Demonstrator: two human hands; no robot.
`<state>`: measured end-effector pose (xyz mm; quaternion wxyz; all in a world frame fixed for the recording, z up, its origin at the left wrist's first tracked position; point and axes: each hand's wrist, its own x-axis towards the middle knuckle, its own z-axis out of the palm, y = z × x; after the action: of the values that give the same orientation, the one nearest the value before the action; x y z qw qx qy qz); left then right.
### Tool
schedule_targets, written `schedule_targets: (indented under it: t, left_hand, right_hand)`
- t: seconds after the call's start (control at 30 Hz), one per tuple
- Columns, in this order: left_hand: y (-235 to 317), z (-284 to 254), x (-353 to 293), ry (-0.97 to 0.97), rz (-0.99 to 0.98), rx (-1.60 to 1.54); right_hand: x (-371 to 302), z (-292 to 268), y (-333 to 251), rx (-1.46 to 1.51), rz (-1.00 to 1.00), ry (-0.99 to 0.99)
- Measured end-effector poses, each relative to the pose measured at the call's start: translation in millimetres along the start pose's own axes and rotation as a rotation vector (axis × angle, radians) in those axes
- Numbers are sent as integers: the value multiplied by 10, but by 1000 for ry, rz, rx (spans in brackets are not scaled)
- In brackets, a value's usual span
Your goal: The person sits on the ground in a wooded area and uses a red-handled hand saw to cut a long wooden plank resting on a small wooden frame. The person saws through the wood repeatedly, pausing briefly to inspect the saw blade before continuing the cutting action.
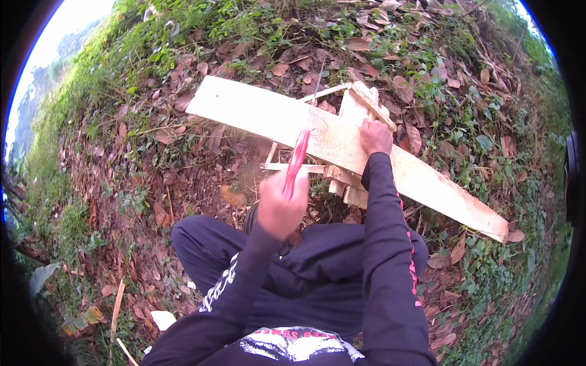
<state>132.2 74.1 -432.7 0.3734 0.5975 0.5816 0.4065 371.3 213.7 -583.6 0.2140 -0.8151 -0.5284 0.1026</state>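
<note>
A long pale wooden plank (256,110) lies slantwise across a small frame of wooden slats (348,189) on leafy ground. My left hand (279,207) is closed around the red handle of a hand saw (297,160). Its thin blade runs up across the plank, near the middle. My right hand (374,137) presses flat on the plank just right of the saw, beside the frame's upper end (366,94). Both arms wear black long sleeves, and my knees in dark trousers are below the plank.
Dry brown leaves and low green weeds cover sloping ground all around. A thin wood strip (116,308) and a pale scrap (162,318) lie at the lower left. Sticks and roots lie at the upper right.
</note>
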Motion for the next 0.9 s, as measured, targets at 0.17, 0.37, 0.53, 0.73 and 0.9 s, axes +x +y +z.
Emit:
schedule_targets:
  t: [0.17,0.37,0.53,0.73,0.9]
  left_hand:
    - [323,-552,-1052,-121,-110,59]
    - [-71,66,23,48,270,139]
    - [290,109,423,68,165,106]
    - [803,-1183,-162,105,240,-385]
    - [-178,-1929,-558,413,525,-168]
  right_hand:
    - [-57,40,29,-26,-5,-11]
    - [-67,-4,-77,-34,-85,-19]
    - [-6,-10,-84,17,-163,88]
    - [-146,-182,-14,-51,-326,197]
    - [-487,-419,131,79,-558,-48]
